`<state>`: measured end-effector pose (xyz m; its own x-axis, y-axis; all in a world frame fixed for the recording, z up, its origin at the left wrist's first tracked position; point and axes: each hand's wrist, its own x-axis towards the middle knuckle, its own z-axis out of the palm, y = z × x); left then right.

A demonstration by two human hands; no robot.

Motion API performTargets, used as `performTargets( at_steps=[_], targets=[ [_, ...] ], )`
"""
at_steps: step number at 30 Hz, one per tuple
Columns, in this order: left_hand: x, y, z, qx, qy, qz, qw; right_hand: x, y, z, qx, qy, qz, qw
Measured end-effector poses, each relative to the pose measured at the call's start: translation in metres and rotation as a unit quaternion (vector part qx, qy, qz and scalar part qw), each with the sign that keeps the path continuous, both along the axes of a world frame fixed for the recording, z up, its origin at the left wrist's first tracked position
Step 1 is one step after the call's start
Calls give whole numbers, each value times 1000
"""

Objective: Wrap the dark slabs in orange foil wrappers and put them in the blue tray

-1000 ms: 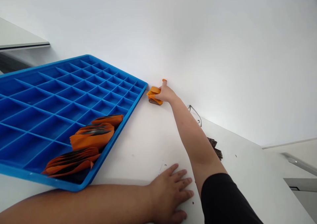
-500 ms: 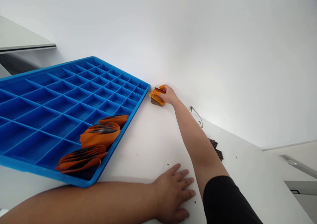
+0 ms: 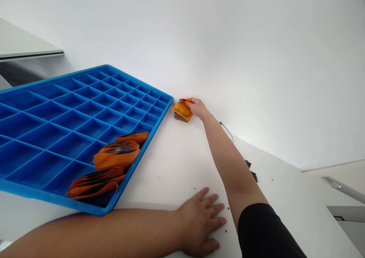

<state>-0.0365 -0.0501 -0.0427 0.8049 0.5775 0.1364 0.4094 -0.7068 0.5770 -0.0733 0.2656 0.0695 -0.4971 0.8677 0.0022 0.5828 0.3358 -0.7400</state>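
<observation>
My left hand (image 3: 201, 223) lies flat on the white table with its fingers spread. Farther off, my right hand (image 3: 196, 106) pinches an orange piece (image 3: 186, 100) just above a stack of orange pieces (image 3: 183, 110) near the wall. Brownish pieces (image 3: 180, 117) show under that stack. To the left is a blue tray (image 3: 137, 161) divided into many compartments. Orange and black folded pieces fill some near-right compartments: a front bundle (image 3: 94, 184), a middle bundle (image 3: 116, 157) and a smaller one (image 3: 134, 137) behind.
Glasses (image 3: 227, 132) lie by the wall, partly behind my right forearm. Dark pieces (image 3: 253, 174) stick out to the right of that forearm. Small dark specks dot the table (image 3: 162, 185) near my left hand. The wall rises behind the tray.
My right hand has shifted slightly right, lifting an orange piece off the stack, whose top now shows more. My left hand has stayed flat on the table.
</observation>
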Motion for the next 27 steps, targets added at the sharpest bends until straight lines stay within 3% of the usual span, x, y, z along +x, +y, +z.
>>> performTargets(
  at_steps=[6,16,27],
  targets=[
    [2,-1,-4,13,-8,11,1000,5,2,3,13,2,-14,1000],
    [-15,0,32,-34,9,-11,999,7,-7,-1,62,-13,-28,998],
    [0,2,5,33,16,10,999,8,-30,3,167,-53,-72,982]
  ],
)
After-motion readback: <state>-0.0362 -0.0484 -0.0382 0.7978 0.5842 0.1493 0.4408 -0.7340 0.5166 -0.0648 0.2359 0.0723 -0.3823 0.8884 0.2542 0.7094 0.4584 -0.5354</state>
